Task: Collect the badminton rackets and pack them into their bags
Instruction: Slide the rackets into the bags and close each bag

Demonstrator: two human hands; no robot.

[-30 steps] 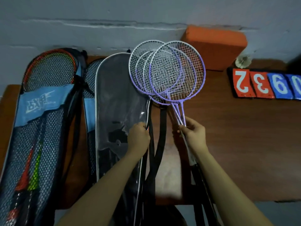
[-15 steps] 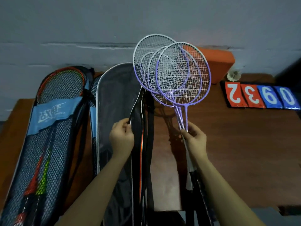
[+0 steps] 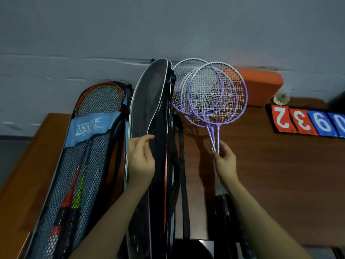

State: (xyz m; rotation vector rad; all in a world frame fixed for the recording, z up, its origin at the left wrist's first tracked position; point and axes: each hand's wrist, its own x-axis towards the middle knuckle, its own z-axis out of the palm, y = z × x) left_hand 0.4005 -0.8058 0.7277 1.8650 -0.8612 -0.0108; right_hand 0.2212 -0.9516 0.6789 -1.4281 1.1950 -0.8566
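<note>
**Head view: purple rackets held ready beside an opened black bag**

Head view, looking down at a brown wooden worktop (image 3: pixel 280 174) set against a grey wall (image 3: pixel 168 25). The right hand (image 3: pixel 225 161) has its grip closed on the thin shafts of a bunch of purple badminton rackets (image 3: pixel 214 96), which are held upright with their strung heads overlapping above the worktop, just right of the black racket bag (image 3: pixel 149 101). How many rackets are in the bunch cannot be told for certain; at least three heads show. The left hand (image 3: pixel 141 156) pinches the white-piped edge of that bag's flap, apparently lifting it open; the bag stands tilted with its head end against the wall, and its black straps (image 3: pixel 182 165) hang beside it.

Progress, as a judgement: roughly midway. At the left, a blue mesh bag (image 3: pixel 84 156) already contains a red racket and a yellow-green one, so that pair appears packed. The purple rackets are collected but not yet inside the black bag; inserting them and closing the bag remain.

Surroundings: an orange block (image 3: pixel 261 86) lies against the wall, a shuttlecock (image 3: pixel 281 98) just right of it, and red and blue number cards (image 3: pixel 306 122) lie near the right edge. Lighting is dim.
</note>
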